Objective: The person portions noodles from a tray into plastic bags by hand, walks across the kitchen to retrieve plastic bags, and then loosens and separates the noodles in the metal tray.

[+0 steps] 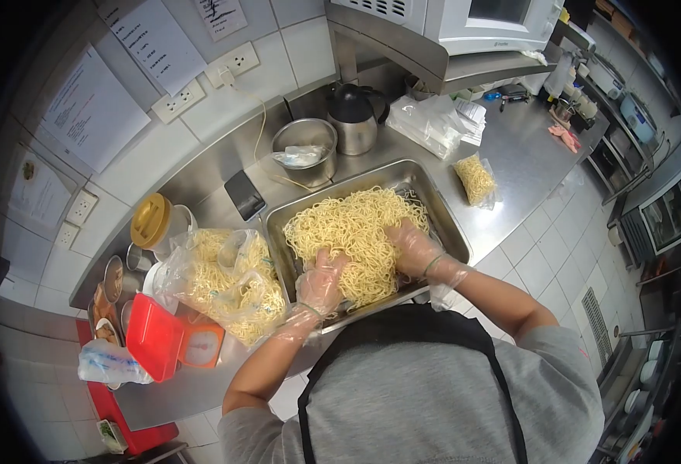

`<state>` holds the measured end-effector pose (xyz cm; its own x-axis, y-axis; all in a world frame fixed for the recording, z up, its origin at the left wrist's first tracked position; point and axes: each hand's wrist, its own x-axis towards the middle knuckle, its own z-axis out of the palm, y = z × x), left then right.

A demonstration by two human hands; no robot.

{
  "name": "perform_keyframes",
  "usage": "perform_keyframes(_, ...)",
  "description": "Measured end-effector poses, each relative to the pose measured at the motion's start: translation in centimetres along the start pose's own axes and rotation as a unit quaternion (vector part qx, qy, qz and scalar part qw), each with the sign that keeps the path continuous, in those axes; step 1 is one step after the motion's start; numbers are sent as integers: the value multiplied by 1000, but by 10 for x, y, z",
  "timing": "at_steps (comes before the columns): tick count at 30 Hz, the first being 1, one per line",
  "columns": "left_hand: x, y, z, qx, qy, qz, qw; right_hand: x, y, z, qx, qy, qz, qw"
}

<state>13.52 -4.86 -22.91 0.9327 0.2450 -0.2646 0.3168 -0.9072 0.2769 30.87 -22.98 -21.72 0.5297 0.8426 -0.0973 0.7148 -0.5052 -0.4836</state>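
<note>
A large heap of yellow noodles (356, 232) fills most of a deep rectangular steel tray (455, 224) on the counter. Both hands wear clear, loose plastic gloves. My left hand (322, 284) grips the noodles at the heap's near left side, its fingertips partly sunk among the strands. On the right side of the heap, my right hand (418, 249) has its fingers buried in the noodles, closed around some of them. Left of the tray lie clear plastic bags of noodles (228, 282). A smaller bag of noodles (476, 181) rests to the tray's right.
Behind the tray are a black phone (245, 195), a steel bowl (304, 138) and a steel jug (353, 124). A red open container (155, 336) stands at the left. Plastic bags (427, 125) lie at the back, below a microwave (495, 27) on a shelf.
</note>
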Motion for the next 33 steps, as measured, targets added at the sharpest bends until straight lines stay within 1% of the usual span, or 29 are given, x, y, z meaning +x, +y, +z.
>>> perform_keyframes(1, 1, -5, 0, -37, 58, 34, 997, 2, -1, -12, 41, 14, -6, 999)
perform_keyframes(3, 4, -6, -15, -57, 127, 68, 988, 14, 7, -31, 144, 22, -10, 989)
perform_keyframes(4, 5, -5, -26, -67, 160, 84, 981, 19, 13, -41, 149, 47, -49, 987)
perform_keyframes(5, 3, -2, -47, -134, 192, 126, 964, 22, 13, -56, 154, 72, -88, 981)
perform_keyframes(6, 0, 2, -69, -151, 192, 148, 958, 21, 10, -71, 160, 95, -127, 974)
perform_keyframes(8, -4, 9, -108, -187, 191, 191, 944, 2, -29, -129, 273, 1, -63, 960)
perform_keyframes(11, -3, 12, -139, -281, 95, 146, 944, 0, -39, -155, 258, -4, -184, 948)
perform_keyframes(14, 16, 2, -141, -267, 42, 129, 954, 17, -39, -141, 73, -48, -101, 991)
perform_keyframes(15, 17, 5, -148, -137, -19, 2, 990, 18, -50, -143, -26, -89, -46, 995)
perform_keyframes(17, 25, -24, -110, -114, 39, 71, 990, 17, -54, -133, -85, -72, -48, 993)
perform_keyframes(18, 21, -23, -106, -102, 67, 105, 987, 17, -53, -123, -114, -64, -49, 990)
perform_keyframes(19, 16, -23, -105, -144, 1, 54, 988, 17, -51, -108, -126, -59, -120, 983)
perform_keyframes(20, 13, -24, -99, -133, -1, 55, 990, 16, -49, -90, -137, -56, -190, 971)
perform_keyframes(22, 11, -29, -83, -112, -4, 57, 992, 8, -62, -52, -211, -110, -264, 935)
perform_keyframes(24, 13, -31, -67, -129, 6, 58, 990, 5, -39, 39, -228, -29, -216, 949)
perform_keyframes(25, 14, -33, -63, -137, 11, 60, 989, 7, -38, 48, -231, -26, -217, 948)
perform_keyframes(26, 15, -36, -61, -144, 18, 61, 988, 8, -46, 47, -233, -24, -219, 947)
perform_keyframes(28, 15, -41, -60, -158, 31, 65, 985, 20, -49, 30, -228, -97, -275, 929)
perform_keyframes(31, 9, -43, -71, -187, 80, 74, 976, 43, -41, 17, -126, -137, -253, 949)
perform_keyframes(33, 3, -45, -82, -234, 127, 78, 961, 51, -40, -9, -31, -38, -302, 952)
